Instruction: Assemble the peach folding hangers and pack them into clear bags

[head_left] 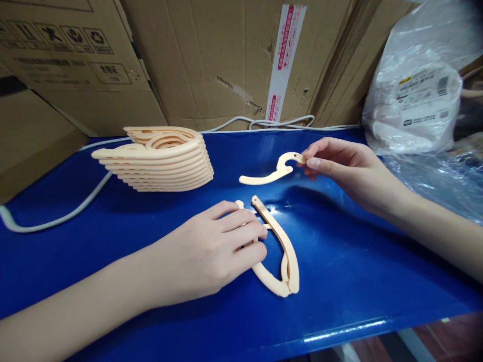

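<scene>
A cream plastic folding hanger (286, 241) lies on the blue tabletop, its arms angled apart and meeting in a point towards me. My left hand (222, 246) rests over its left side, fingers curled and closed on it, hiding part of the frame. Above and to the right, my right hand (339, 163) pinches one end of a loose cream curved piece with a hook-shaped bend (269, 176) between thumb and forefinger. That piece is held apart from the hanger. At the back left stands a neat stack of folded cream hangers (166, 163), touched by neither hand.
Cardboard boxes (211, 55) line the back of the blue table (339, 281). A pale cable (71, 213) runs along the left and rear edges. Plastic-wrapped goods with a label (415, 105) sit at the back right. The table's front edge shows at lower right.
</scene>
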`<state>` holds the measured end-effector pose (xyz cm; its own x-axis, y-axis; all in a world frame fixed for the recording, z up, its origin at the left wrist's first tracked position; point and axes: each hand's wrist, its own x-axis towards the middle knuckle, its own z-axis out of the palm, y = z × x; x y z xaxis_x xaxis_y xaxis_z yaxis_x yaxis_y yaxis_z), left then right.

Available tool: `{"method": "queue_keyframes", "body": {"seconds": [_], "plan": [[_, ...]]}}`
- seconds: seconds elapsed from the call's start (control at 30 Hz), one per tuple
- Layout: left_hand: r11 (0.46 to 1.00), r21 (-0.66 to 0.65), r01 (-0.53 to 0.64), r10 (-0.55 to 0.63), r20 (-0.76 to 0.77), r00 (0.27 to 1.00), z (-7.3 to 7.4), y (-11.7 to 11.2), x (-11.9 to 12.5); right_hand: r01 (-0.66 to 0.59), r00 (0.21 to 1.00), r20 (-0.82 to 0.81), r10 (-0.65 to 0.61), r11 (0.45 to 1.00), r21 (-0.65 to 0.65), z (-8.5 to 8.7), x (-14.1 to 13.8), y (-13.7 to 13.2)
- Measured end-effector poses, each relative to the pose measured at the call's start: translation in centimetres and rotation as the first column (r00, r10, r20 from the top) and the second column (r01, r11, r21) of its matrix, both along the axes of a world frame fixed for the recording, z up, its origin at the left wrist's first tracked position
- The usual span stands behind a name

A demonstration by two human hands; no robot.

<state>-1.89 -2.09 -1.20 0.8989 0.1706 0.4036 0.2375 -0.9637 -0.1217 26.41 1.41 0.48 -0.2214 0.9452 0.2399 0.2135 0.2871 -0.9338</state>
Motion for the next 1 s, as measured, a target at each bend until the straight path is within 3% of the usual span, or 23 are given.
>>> {"method": "queue_keyframes", "body": {"seconds": [0.17,0.37,0.5,0.67,0.83,1.0], "plan": [[0.984,0.135,-0.116,0.11,0.053,0.993,0.5,0.2,0.1,-0.011,0.998,-0.058,0.012,1.0,0.019,0.2,0.1,-0.1],[0.935,0.1,-0.339,0.337,0.044,0.941,0.6,-0.5,0.1,-0.016,0.984,-0.178,0.008,0.999,-0.043,0.5,0.0,-0.5],[0.904,-0.097,-0.416,0.418,-0.005,0.908,0.3,-0.6,0.0,-0.003,0.968,-0.249,-0.027,0.993,-0.122,0.5,-0.4,-0.8],[0.835,-0.341,-0.432,0.454,-0.016,0.891,0.4,-0.4,0.0,0.005,0.955,-0.288,-0.074,0.972,-0.233,0.5,-0.7,-0.7],[0.789,-0.415,-0.453,0.489,-0.023,0.872,0.2,-0.1,-0.1,-0.039,0.989,-0.146,0.011,0.98,-0.196,0.4,-0.6,-0.9],[0.762,-0.462,-0.454,0.496,-0.033,0.868,0.2,0.2,-0.5,-0.16,0.962,0.222,0.158,0.987,-0.007,0.0,-0.9,-1.7]]}}
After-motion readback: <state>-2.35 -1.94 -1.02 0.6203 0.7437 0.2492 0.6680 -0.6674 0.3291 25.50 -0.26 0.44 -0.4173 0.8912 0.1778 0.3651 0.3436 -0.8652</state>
